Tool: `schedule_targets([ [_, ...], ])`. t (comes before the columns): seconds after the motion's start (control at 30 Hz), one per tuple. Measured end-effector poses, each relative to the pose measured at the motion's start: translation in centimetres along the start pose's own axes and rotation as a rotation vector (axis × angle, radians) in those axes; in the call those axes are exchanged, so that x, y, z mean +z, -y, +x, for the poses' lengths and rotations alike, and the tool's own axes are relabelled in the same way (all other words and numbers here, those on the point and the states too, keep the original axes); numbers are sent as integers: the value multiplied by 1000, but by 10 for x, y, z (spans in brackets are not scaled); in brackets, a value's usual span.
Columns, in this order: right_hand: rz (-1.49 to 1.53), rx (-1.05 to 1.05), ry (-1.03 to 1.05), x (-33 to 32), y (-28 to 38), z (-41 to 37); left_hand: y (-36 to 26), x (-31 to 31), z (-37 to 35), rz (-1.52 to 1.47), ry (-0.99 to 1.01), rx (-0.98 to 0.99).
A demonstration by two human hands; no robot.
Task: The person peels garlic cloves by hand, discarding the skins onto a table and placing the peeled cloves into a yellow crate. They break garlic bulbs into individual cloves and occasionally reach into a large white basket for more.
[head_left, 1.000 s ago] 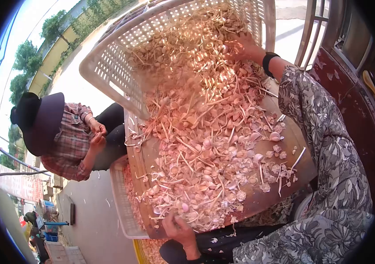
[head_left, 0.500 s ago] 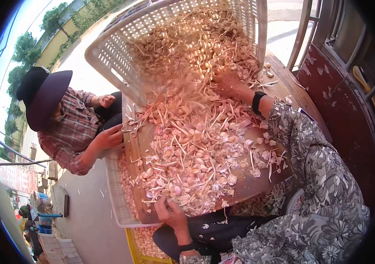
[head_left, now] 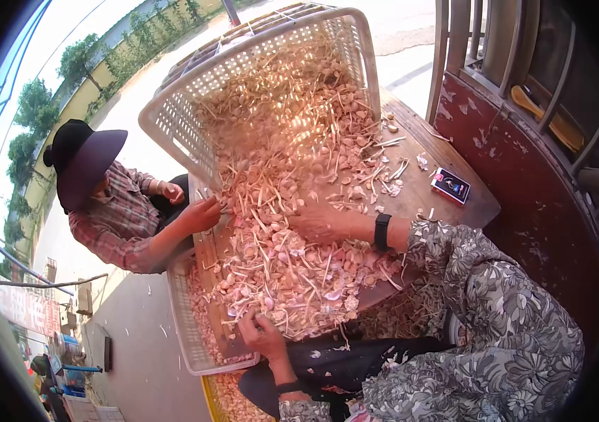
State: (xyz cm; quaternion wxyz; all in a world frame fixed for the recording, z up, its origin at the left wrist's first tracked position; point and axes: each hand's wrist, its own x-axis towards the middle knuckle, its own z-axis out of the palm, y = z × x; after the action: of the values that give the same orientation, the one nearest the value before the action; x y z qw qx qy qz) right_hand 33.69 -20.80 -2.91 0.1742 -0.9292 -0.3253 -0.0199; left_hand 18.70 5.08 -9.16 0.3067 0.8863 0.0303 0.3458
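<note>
A heap of garlic cloves with dry stalks and papery skins (head_left: 278,246) spreads over a wooden board (head_left: 412,169). My right hand (head_left: 317,222) lies on the middle of the heap, palm down, its fingers stretched out and partly sunk among the cloves. At the near left edge of the board, my left hand (head_left: 264,335) rests beside the heap with thumb and fingers loosely bent and apart. I see nothing held in it. A tipped white plastic basket (head_left: 180,130) stands at the far end, its garlic spilling onto the board.
A co-worker in a dark hat (head_left: 88,165) sits on the left, one hand (head_left: 201,214) at the board's edge. A small box (head_left: 450,186) lies at the right. Below the board are a white crate (head_left: 181,334) and a yellow crate (head_left: 209,397) of cloves.
My right hand has come back from near the basket toward me across the heap. More bare board and the small box now show on the right. The co-worker's hand has moved nearer the heap.
</note>
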Motion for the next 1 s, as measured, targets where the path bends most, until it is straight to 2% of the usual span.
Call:
schedule_targets([
  [0.07, 29, -103, 1, -4, 4, -7, 0, 0, 1, -6, 0, 0],
  [0.13, 37, -109, 12, -13, 8, -15, -1, 0, 0, -8, 5, -5],
  [0.2, 177, -144, 146, -34, 6, -27, -4, -1, 2, -16, 2, -2],
  [0.23, 222, -211, 184, -40, -1, -31, -5, -2, 3, -12, 1, -5],
  [0.37, 412, -272, 277, -70, -20, -43, -3, -1, 3, -12, 10, -18],
  [0.43, 458, -233, 80, -61, -48, -40, -2, -1, 3, -5, 10, -5],
  [0.47, 460, -235, 84, -69, -53, -36, -4, -2, 4, -14, 9, -8],
  [0.53, 41, 118, 163, -84, -60, -29, -6, -1, 3, -20, 9, -14],
  [0.57, 45, 116, 164, -84, -61, -25, -6, -1, 3, -15, 7, -21],
  [0.63, -164, 176, -9, -80, -58, -14, -5, -1, 4, -2, 4, -30],
  [0.67, -158, 172, -5, -77, -54, -10, -4, 0, 4, -8, -5, -17],
  [0.73, 55, 90, -212, -69, -45, -2, -3, 0, 3, -11, -11, -8],
  [0.77, 62, -26, -246, -64, -44, 1, -3, -1, 3, -10, 6, -20],
  [0.87, 144, -71, -149, -50, -28, 9, -6, -2, 4, -11, 26, -31],
  [0.9, 52, -187, -218, -40, -30, 13, -6, -3, 4, -12, 28, -28],
  [1.0, 148, -175, -211, -24, -25, 22, -6, -3, 4, 12, 37, -33],
])
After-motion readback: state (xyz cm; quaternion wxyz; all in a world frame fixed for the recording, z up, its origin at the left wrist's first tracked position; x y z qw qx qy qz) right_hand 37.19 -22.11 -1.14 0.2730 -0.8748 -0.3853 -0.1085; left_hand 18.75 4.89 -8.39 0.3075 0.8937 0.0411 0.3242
